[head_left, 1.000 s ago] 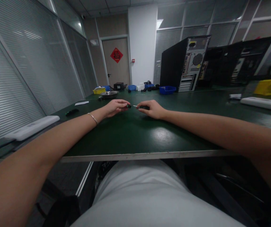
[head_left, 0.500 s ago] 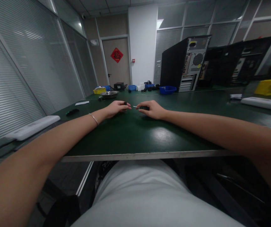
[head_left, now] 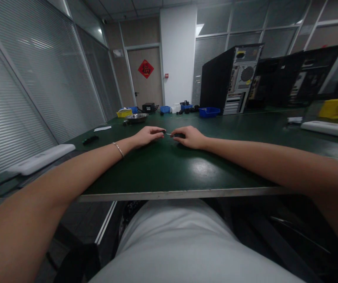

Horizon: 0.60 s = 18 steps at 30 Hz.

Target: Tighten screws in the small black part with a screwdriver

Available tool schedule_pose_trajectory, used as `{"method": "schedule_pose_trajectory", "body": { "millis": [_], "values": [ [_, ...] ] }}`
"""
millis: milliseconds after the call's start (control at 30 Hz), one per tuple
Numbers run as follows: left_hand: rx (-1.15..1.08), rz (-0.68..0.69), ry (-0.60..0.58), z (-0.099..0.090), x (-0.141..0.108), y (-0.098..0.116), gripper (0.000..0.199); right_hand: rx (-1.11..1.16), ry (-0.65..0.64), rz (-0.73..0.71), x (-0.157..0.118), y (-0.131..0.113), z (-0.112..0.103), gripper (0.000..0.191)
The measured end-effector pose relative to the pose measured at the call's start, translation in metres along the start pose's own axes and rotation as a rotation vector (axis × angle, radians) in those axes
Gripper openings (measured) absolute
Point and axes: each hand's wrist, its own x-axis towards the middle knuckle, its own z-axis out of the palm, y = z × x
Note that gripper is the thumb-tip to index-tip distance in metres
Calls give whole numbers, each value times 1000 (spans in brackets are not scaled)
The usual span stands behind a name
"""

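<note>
My right hand (head_left: 190,136) is closed around the dark handle of a small screwdriver (head_left: 179,135), whose thin metal shaft points left. Facing it, my left hand (head_left: 148,136) pinches a small black part (head_left: 163,131) at its fingertips; the part is too small to name further. The shaft's tip comes close to the black part, and I cannot tell whether they touch. Both hands are just above the green tabletop (head_left: 157,169), near the middle.
A metal bowl (head_left: 137,118), a yellow bin (head_left: 124,113) and a blue tray (head_left: 209,112) stand toward the back. At the right rises a black computer tower (head_left: 218,82). White power strips (head_left: 43,159) lie at both sides, and a dark green object (head_left: 90,140) lies at left.
My left fingers have shifted, and the black part now sits at their tips, farther right and nearer the screwdriver. My right hand has barely moved.
</note>
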Motion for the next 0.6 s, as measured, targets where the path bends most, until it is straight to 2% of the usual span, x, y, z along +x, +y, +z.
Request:
{"method": "schedule_pose_trajectory", "body": {
  "millis": [267, 500, 600],
  "values": [
    [-85, 11, -7, 4, -1, 3, 51, -16, -13, 21, 0, -1, -1, 28],
    [-125, -52, -6, 5, -4, 9, 49, 72, 8, -24, -1, 2, 0, 29],
    [-165, -107, -61, 4, -6, 12, 48, 138, -11, -60, -1, 2, -1, 29]
  ]
}}
